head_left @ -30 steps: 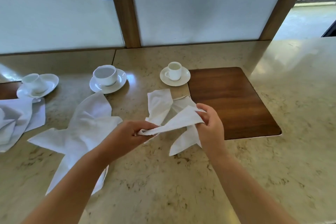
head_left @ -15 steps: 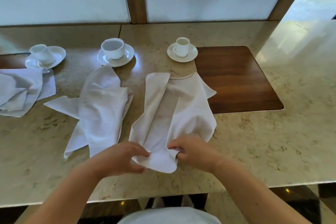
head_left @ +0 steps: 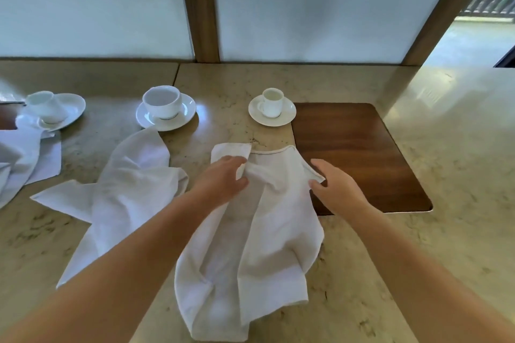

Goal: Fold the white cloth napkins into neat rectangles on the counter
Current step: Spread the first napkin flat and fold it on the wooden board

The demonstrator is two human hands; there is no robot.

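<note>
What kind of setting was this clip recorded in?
Probably a café or hotel service counter: white cups on saucers lined along a polished beige stone counter, loose white cloth napkins, a dark wooden placemat, and frosted glass panels behind.

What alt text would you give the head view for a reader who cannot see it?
Two bare hands, left hand and right hand, spread a rumpled white cloth napkin on a beige stone counter; behind stand three white cups on saucers.
</note>
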